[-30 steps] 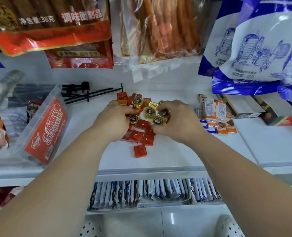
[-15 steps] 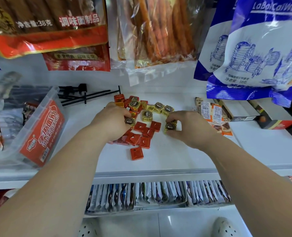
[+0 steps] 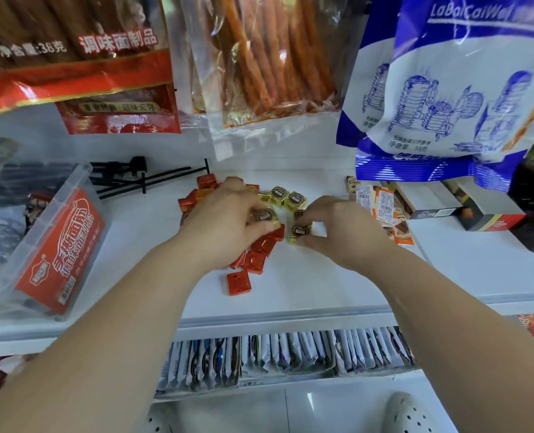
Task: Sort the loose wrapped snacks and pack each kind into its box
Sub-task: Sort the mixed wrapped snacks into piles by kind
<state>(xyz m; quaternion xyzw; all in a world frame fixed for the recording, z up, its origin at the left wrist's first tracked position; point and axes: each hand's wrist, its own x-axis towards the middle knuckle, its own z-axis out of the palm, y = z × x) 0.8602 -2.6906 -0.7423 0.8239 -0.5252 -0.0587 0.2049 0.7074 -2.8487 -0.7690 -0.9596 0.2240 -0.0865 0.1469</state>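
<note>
Gold snacks (image 3: 300, 230) in pinch of left hand (image 3: 225, 221) and right hand (image 3: 342, 231), closer than before

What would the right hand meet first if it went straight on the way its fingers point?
Probably the left hand, just across a narrow gap; the right hand pinches a gold-wrapped snack. Depth is unclear.
</note>
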